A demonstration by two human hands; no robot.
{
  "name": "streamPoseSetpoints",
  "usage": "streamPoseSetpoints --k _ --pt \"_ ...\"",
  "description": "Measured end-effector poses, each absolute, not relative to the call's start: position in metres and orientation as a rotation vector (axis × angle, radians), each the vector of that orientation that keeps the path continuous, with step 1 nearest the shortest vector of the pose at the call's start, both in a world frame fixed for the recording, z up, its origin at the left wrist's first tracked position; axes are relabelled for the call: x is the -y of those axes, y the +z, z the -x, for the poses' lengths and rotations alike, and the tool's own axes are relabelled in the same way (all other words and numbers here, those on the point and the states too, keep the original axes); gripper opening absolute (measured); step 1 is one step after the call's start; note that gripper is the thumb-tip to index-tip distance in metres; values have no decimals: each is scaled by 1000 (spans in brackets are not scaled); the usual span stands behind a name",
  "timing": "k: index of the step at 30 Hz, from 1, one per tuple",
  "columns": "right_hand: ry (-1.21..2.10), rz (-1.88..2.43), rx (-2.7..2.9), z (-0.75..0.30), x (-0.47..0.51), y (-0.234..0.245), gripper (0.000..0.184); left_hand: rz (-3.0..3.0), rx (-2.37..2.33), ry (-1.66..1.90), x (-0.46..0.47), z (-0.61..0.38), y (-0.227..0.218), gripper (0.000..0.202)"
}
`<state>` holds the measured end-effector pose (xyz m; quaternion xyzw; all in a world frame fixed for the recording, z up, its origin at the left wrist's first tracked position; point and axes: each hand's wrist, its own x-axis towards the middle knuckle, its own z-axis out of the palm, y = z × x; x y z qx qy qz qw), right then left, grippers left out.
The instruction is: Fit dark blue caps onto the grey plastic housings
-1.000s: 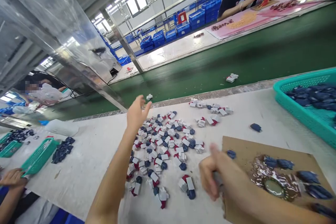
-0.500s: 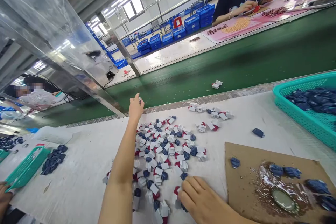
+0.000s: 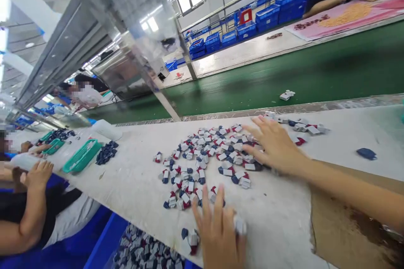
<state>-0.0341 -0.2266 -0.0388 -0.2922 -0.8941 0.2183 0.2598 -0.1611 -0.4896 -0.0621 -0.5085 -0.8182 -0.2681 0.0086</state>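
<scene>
Many small white, red and dark blue pieces (image 3: pixel 189 187) lie in a loose, curved heap on the white worktop. Their exact kind is too small to tell. My left hand (image 3: pixel 217 227) is low over the near end of the heap, fingers spread and slightly blurred. Beside its right edge a white piece (image 3: pixel 240 225) shows, apparently touching the hand. My right hand (image 3: pixel 274 145) reaches in from the right with its fingers apart, over the heap's right side. Its fingertips touch or hover just above the pieces; I cannot tell which.
A green conveyor belt (image 3: pixel 246 88) runs behind the worktop, carrying a white piece (image 3: pixel 287 95). Cardboard (image 3: pixel 344 235) lies at right near a dark blue piece (image 3: pixel 366 153). Below the front edge, a blue bin (image 3: pixel 102 239) holds similar pieces. A co-worker's hand (image 3: pixel 38 174) is at left, near a teal basket (image 3: pixel 82 155).
My left hand has come back from the belt's edge to the near side of the heap, its fingers now spread. My right hand has moved farther back over the pieces. The view has swung left.
</scene>
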Motion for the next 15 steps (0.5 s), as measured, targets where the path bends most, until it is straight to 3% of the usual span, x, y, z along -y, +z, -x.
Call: streamPoseSetpoints --k 4,11,15 --pt "708 796 2484 55 218 -53 68 1695 2531 -537 458 144 -60 38" --pt "892 855 2431 131 350 -57 49 1212 2475 -404 553 192 -77 26" --pt "1125 791 2480 159 452 -41 60 817 2512 -338 620 224 -95 29"
